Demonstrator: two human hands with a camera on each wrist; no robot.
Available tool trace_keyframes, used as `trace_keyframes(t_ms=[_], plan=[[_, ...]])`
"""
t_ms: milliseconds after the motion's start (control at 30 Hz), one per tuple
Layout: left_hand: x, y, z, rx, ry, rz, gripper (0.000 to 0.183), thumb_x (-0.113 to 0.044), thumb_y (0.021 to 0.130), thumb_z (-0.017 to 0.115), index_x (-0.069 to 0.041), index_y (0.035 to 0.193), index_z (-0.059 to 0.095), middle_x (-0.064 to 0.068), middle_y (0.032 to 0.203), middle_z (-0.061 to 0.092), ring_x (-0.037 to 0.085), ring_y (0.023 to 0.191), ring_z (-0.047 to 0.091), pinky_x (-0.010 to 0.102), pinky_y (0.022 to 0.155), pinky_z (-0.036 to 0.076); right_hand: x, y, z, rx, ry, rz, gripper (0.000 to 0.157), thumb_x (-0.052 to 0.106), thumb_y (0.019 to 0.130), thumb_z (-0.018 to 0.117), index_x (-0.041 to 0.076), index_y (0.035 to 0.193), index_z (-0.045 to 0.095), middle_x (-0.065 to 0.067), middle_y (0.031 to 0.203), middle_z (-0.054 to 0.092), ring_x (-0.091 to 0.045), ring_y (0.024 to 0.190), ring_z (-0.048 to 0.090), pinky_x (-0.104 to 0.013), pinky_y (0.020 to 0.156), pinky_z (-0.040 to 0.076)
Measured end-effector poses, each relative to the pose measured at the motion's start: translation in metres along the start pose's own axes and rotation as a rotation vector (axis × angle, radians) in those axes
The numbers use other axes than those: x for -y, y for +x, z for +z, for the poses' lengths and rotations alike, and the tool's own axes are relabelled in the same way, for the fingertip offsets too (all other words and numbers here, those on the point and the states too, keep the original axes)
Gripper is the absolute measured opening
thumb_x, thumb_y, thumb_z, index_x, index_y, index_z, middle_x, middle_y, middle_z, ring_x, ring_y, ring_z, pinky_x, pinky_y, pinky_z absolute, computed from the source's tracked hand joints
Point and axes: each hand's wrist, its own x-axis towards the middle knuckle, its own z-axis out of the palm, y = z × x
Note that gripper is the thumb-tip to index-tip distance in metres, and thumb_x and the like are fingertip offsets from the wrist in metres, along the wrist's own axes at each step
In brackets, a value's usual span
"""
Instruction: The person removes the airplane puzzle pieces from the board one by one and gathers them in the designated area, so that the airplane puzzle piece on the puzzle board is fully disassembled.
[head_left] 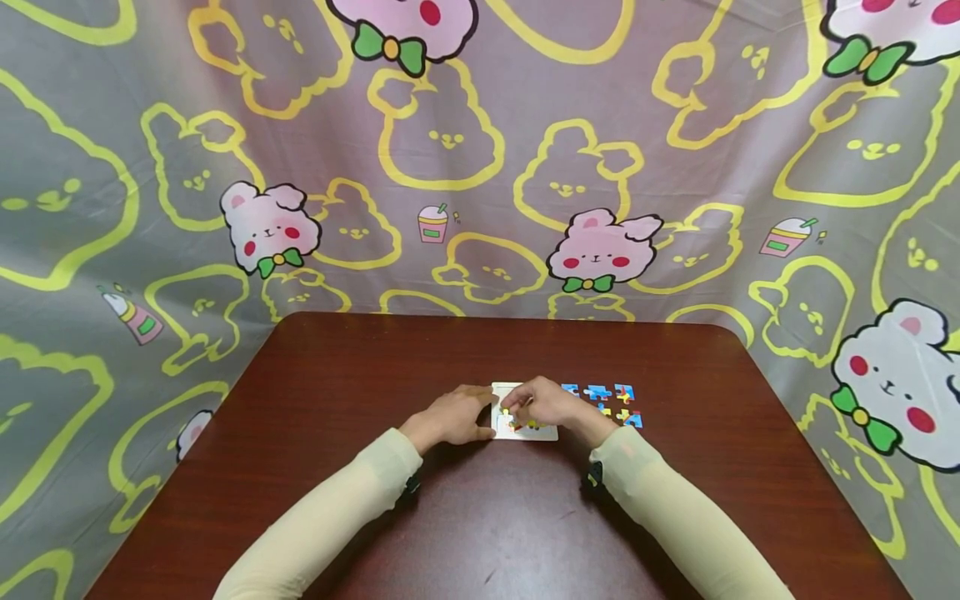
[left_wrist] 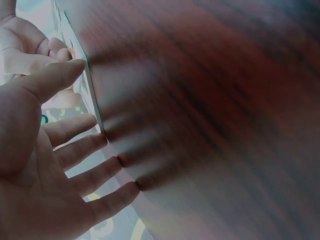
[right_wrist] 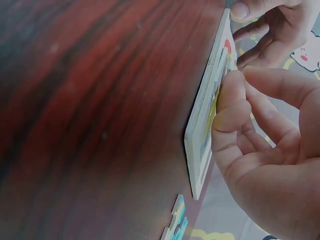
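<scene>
A white puzzle board (head_left: 551, 434) lies flat on the brown table, with some coloured pieces in its frame. My left hand (head_left: 452, 415) rests at the board's left edge, fingers spread and fairly straight, fingertips down on the table and thumb at the board's corner in the left wrist view. Over the board, my right hand (head_left: 553, 403) pinches a small puzzle piece (head_left: 506, 417) between thumb and forefinger, low at the board's left part. The other fingers of that hand curl in toward the palm (right_wrist: 280, 170) and hide part of the board.
Several loose blue, yellow and red puzzle pieces (head_left: 597, 392) lie in rows right of the board, partly behind my right wrist. The table (head_left: 375, 358) ends at a patterned cloth (head_left: 487, 100) hanging along its back and sides.
</scene>
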Motion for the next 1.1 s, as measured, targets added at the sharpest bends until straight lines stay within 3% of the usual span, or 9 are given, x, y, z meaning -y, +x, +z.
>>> trace_keyframes(t_ms=[300,567,1100], plan=[[-0.0005,-0.0001,0.0002,-0.008,-0.004,-0.001,0.064,-0.043,0.091,0.070,-0.013,0.145,0.053,0.009,0.155,0.046,0.030,0.144,0.041,0.049,0.111,0.044,-0.0002,-0.0001,0.0024,-0.027,0.008,-0.042,0.024,-0.004,0.081,0.068,-0.001,0.104,0.073,-0.013,0.087,0.073,-0.009,0.074,0.061,-0.023,0.062,0.048],[0.0009,0.0012,0.0014,-0.011,0.001,-0.005,0.065,-0.044,0.091,0.070,-0.014,0.145,0.052,0.009,0.155,0.046,0.030,0.144,0.042,0.050,0.110,0.045,-0.0017,0.0007,0.0045,-0.053,0.044,-0.028,0.024,-0.005,0.078,0.069,-0.001,0.101,0.074,-0.011,0.084,0.074,-0.010,0.060,0.058,-0.022,0.051,0.045],[0.0010,0.0028,0.0006,0.000,0.013,-0.011,0.066,-0.044,0.090,0.071,-0.014,0.146,0.051,0.011,0.155,0.046,0.031,0.143,0.042,0.051,0.109,0.045,-0.0040,-0.0005,-0.0017,-0.056,0.103,0.011,0.024,-0.003,0.080,0.070,0.001,0.103,0.075,-0.010,0.087,0.074,-0.009,0.073,0.064,-0.025,0.060,0.051]])
